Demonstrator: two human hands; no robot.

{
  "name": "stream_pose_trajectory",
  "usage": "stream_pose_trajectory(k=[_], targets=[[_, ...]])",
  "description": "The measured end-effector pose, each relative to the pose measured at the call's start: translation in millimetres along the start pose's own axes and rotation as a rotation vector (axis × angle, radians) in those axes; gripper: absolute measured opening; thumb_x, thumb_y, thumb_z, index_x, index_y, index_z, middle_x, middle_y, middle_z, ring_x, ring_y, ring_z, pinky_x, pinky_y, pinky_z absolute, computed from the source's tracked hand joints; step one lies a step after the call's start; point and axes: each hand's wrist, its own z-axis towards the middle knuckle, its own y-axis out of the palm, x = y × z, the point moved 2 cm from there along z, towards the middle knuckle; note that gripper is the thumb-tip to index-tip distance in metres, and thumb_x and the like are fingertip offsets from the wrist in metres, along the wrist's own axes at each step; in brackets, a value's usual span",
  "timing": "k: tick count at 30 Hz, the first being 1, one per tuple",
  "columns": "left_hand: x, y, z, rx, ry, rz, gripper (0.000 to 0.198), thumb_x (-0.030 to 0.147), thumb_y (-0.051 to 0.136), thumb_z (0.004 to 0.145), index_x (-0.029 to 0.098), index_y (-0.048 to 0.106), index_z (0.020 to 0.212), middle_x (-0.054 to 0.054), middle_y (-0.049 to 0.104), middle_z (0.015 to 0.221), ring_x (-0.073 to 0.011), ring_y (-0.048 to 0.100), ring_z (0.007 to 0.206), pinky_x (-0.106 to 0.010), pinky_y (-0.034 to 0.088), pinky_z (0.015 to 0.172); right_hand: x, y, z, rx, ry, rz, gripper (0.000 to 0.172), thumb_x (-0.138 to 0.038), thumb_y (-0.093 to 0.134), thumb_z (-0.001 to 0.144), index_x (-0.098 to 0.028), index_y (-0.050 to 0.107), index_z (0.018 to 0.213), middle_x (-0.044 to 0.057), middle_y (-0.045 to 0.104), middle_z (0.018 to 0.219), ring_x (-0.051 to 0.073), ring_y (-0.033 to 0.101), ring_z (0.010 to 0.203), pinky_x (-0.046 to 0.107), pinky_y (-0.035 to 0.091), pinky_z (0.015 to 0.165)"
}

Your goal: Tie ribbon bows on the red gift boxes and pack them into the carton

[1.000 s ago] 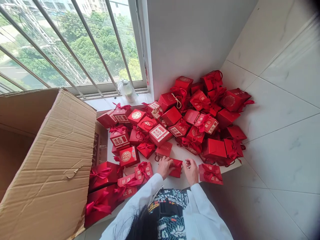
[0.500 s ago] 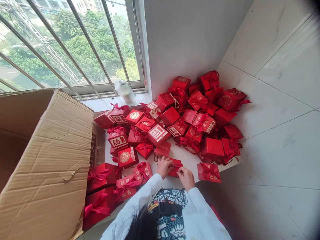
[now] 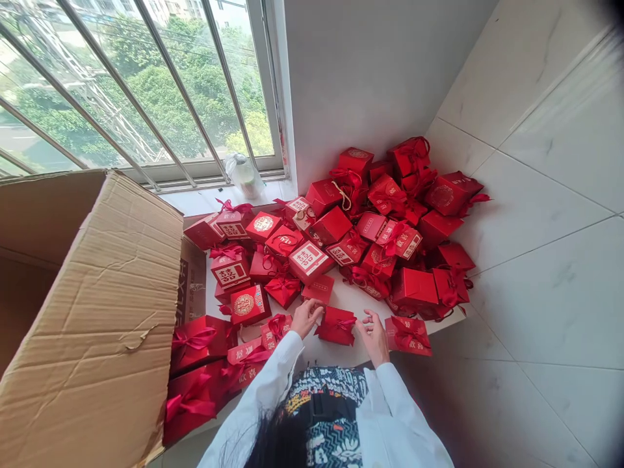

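In front of me a red gift box lies on the white table, a dark red ribbon bow across its top. My left hand is at the box's left side, fingers loosely bent and apart, holding nothing that I can see. On the other side is my right hand, with thumb and fingers spread near the ribbon's end. Whether its fingertips touch the ribbon is hard to see. Right of that hand rests another red box with a ribbon.
A heap of red gift boxes fills the back of the white table. More ribboned boxes are at the left, beside a large cardboard box. Behind are a barred window and a plastic bag on the sill.
Both hands have come off the ribbon and moved apart, left hand to the left, right hand to the right. The bow on the box is now uncovered.
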Motion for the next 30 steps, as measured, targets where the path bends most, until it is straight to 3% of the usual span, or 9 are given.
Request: stream_pose_trajectory(k=[4, 7, 9, 16, 21, 30], targets=[[-14.4, -0.2, -0.8, -0.101, -0.087, -0.033, 0.028, 0.042, 0.055, 0.081, 0.017, 0.067, 0.087, -0.002, 0.070, 0.076, -0.0157, 0.064, 0.070, -0.023, 0.046, 0.064, -5.4, 2.7, 11.9, -0.080, -0.008, 0.026, 0.041, -0.053, 0.055, 0.072, -0.018, 0.062, 0.092, 0.004, 0.066, 0.073, 0.017, 0.060, 0.058, 0.030, 0.048, 0.060], [-12.0, 5.5, -1.0, -0.142, -0.102, -0.021, 0.028, 0.043, 0.066, 0.073, 0.016, 0.066, 0.081, 0.000, 0.068, 0.069, -0.0148, 0.063, 0.067, -0.023, 0.045, 0.062, -12.2, 7.2, 15.3, -0.133, -0.024, 0.018, 0.027, -0.047, 0.057, 0.071, -0.021, 0.063, 0.074, 0.003, 0.068, 0.069, 0.020, 0.062, 0.063, 0.030, 0.047, 0.061], [-7.3, 6.7, -0.8, -0.144, -0.102, -0.002, 0.027, 0.041, 0.067, 0.076, 0.014, 0.065, 0.081, 0.000, 0.067, 0.070, -0.0139, 0.062, 0.067, -0.026, 0.047, 0.066, -15.5, 9.6, 16.0, -0.154, -0.029, 0.009, 0.022, -0.042, 0.056, 0.071, -0.021, 0.062, 0.068, 0.003, 0.068, 0.066, 0.020, 0.062, 0.063, 0.030, 0.045, 0.061], [4.9, 0.2, 3.7, -0.099, -0.101, 0.059, 0.024, 0.036, 0.055, 0.088, 0.013, 0.062, 0.088, -0.002, 0.064, 0.085, -0.0151, 0.061, 0.081, -0.036, 0.050, 0.080, -16.6, 11.7, 17.7, -0.179, -0.030, 0.004, 0.021, -0.035, 0.051, 0.071, -0.022, 0.067, 0.074, 0.002, 0.069, 0.066, 0.019, 0.062, 0.060, 0.029, 0.045, 0.058], [3.5, 8.5, 4.9, -0.059, -0.144, 0.068, 0.024, 0.034, 0.054, 0.089, 0.013, 0.060, 0.099, -0.005, 0.063, 0.099, -0.0169, 0.060, 0.089, -0.037, 0.050, 0.081, -14.5, 11.9, 20.1, -0.160, -0.039, -0.041, 0.020, -0.033, 0.050, 0.071, -0.023, 0.067, 0.068, 0.002, 0.069, 0.065, 0.021, 0.062, 0.064, 0.032, 0.044, 0.063], [-4.6, 19.7, 4.7, -0.027, -0.178, 0.075, 0.023, 0.032, 0.054, 0.090, 0.013, 0.060, 0.099, -0.005, 0.063, 0.098, -0.0166, 0.061, 0.088, -0.037, 0.051, 0.080, -9.9, 17.0, 15.7, -0.124, -0.059, -0.123, 0.020, -0.033, 0.048, 0.074, -0.024, 0.065, 0.070, 0.004, 0.070, 0.072, 0.024, 0.062, 0.071, 0.034, 0.043, 0.066]])
